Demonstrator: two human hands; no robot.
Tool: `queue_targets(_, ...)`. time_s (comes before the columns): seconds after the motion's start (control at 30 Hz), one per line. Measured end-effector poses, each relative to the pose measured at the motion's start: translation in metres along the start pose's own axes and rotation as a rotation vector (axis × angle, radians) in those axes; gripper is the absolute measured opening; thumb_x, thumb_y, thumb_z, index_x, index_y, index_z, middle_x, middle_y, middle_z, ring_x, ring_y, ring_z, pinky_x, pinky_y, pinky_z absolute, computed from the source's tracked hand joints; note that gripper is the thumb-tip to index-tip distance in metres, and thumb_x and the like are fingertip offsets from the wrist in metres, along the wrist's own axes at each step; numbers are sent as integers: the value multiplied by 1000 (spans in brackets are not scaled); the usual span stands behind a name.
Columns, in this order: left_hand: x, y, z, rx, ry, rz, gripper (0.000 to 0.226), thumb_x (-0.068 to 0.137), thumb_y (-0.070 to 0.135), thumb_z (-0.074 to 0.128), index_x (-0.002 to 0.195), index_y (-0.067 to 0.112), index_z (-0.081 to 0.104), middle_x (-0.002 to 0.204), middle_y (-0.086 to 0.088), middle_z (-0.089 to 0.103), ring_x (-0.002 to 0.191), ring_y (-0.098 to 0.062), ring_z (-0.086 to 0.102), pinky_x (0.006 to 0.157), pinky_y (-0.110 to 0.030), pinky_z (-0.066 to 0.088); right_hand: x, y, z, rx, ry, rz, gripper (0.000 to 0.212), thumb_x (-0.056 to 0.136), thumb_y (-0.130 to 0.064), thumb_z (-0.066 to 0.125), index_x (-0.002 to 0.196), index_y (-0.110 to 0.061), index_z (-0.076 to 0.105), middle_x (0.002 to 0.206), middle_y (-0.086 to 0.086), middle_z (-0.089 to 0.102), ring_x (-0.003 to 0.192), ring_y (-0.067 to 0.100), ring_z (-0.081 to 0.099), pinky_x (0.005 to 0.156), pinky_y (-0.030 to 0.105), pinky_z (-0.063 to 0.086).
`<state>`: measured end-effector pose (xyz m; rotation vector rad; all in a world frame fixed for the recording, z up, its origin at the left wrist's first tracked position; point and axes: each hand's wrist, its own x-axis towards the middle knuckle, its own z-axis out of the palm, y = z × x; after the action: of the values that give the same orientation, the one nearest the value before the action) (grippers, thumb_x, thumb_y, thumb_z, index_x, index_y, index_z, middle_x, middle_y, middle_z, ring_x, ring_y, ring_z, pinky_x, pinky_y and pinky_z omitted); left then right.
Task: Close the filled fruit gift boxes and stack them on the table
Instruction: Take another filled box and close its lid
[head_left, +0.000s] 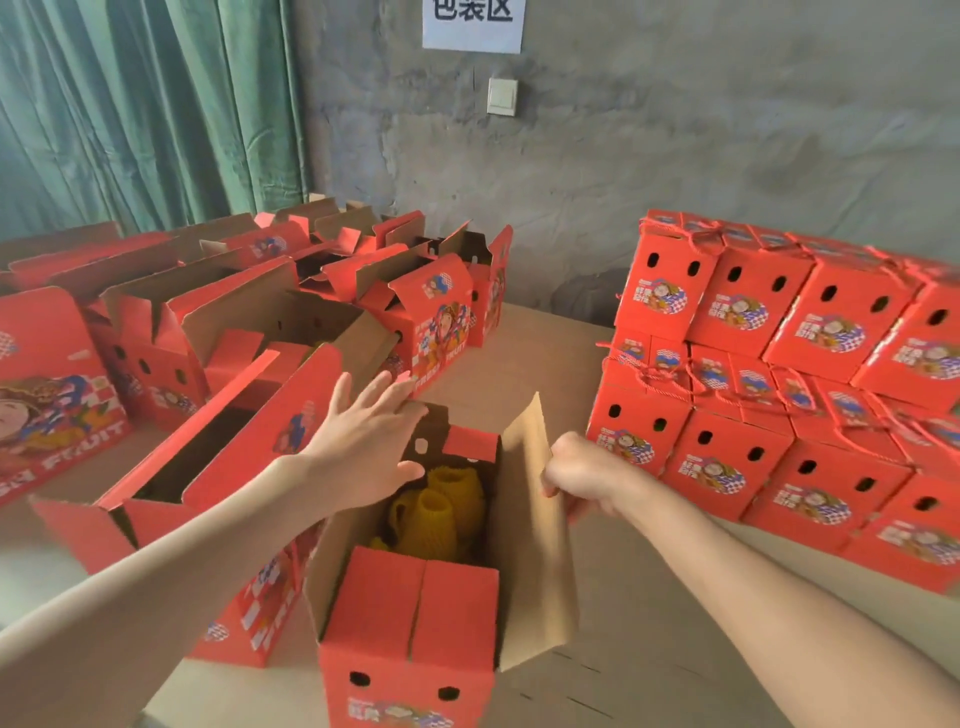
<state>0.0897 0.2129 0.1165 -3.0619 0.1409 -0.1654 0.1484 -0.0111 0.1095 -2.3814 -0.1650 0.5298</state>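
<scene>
Cardboard of this kind is light and fairly stiff, yet it creases along its folds, so we judge the box (410, 613) is best worked by its flaps. Once it is shut, we would lift it from the sides or underneath. The fruit (441, 512) inside, wrapped in yellow foam netting, likely adds weight and could bruise if the box were dropped.

The box stands open on the worktop (519, 358) just in front of us, between the open boxes (208, 332) on our left and the stack of closed boxes (779, 395) on our right.

Our right hand (582, 483) has its fingers (553, 480) curled round the edge of the tall right flap (530, 545), pinching it upright. Our left hand (363, 447) is spread open, fingers (382, 389) straight and holding nothing, over the box's far left corner. Its thumb is close to the far end flap (462, 441); whether it touches the cardboard we cannot tell.
</scene>
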Motion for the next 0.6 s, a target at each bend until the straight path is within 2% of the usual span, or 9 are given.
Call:
queue_targets(0.1,3,16,6,-52,-39,49,65,89,52,52,145,26,30,158,3,11,146,-22,4,116,-51,2,-1,10,-27,-219,2,-12,28,75,13,47,54,-4,42,50,7,42,31,18,47,30,16,33)
queue_targets(0.2,-1,38,8,-232,-55,107,57,88,56,50,137,27,43,148,4,35,133,-19,37,110,-38,30,-5,22,-52,-515,48,-10,14,75,8,44,71,1,56,67,15,55,57,26,53,40,19,33)
queue_targets(0.27,-2,54,8,-416,61,140,49,87,54,53,127,25,53,131,8,51,116,-13,51,99,-28,39,-9,35,-64,-698,137,-29,25,76,6,42,87,-3,62,83,13,62,70,29,57,45,22,32)
queue_targets(0.33,-1,68,7,-532,324,201,35,89,38,60,114,14,64,116,4,60,109,-14,55,89,-17,34,-15,51,-71,-766,246,-67,33,77,8,42,87,-15,63,81,7,62,77,32,58,47,24,33)
queue_targets(0.4,3,79,6,-553,495,279,18,88,19,62,96,5,70,99,-5,67,93,-14,58,79,-15,33,-19,70,-75,-708,336,-156,38,85,2,46,101,-26,67,96,5,69,92,33,61,62,29,45)
queue_targets(0.43,7,82,9,-596,502,273,14,88,12,60,91,3,71,92,-7,68,85,-11,56,75,-17,35,-21,81,-77,-646,365,-203,38,90,-4,49,113,-30,65,108,3,69,103,31,60,75,31,48)
queue_targets(0.5,15,83,21,-788,368,108,17,91,14,58,91,2,70,89,-9,68,80,-14,56,72,-24,40,-32,103,-85,-478,451,-275,34,92,-13,53,123,-28,60,120,1,62,114,25,54,90,31,43)
queue_targets(0.57,22,77,37,-1123,144,-95,24,93,23,57,91,2,69,88,-11,68,79,-21,59,71,-30,44,-49,130,-90,-281,643,-342,24,88,-10,61,111,-15,62,112,2,59,109,22,53,89,26,38)
queue_targets(0.6,24,74,45,-1310,77,-150,21,94,18,55,91,3,69,89,-10,69,80,-20,60,70,-27,47,-60,146,-90,-207,769,-369,18,84,-5,64,101,-10,63,105,1,58,103,22,55,85,24,37)
